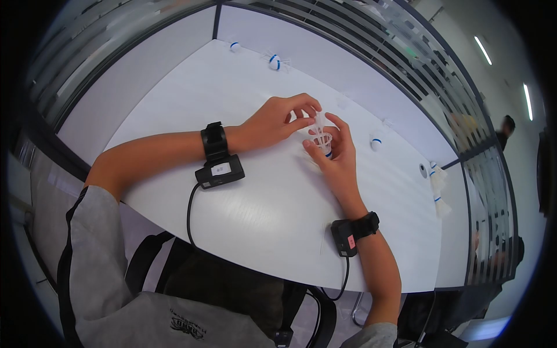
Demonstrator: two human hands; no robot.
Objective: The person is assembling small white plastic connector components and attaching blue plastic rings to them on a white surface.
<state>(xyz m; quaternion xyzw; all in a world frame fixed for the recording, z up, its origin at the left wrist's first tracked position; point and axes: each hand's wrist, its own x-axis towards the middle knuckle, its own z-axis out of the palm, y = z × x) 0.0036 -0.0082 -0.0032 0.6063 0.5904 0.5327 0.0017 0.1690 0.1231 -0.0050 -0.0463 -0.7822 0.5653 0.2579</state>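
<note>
Grey shirt fabric (145, 313) fills the bottom of the frame, and from it both forearms reach up onto the white surface (261, 197), each with a black strapped device at the wrist: one on the left arm (219, 171) at centre left, one on the right arm (346, 236) lower right, both trailing a dark cable over the near edge. At the centre of the frame the two hands meet around a white shuttlecock (322, 134), which is lifted slightly off the surface between them. The left hand (278, 122) has its grip pinched on the upper edge of the open skirt with thumb and forefinger, while the right hand (339, 162) has its grip curled round the lower end, where a blue band shows beside the fingers. The skirt looks thin and springy, so a light pinch at the rim seems wise, with the right hand taking the weight at the firmer banded end and both wrists resting low for steadiness. Another shuttlecock (376, 143) lies just right of the hands, two more (274, 62) sit well apart toward the upper middle, and a nested stack (439, 188) lies near the right edge.
</note>
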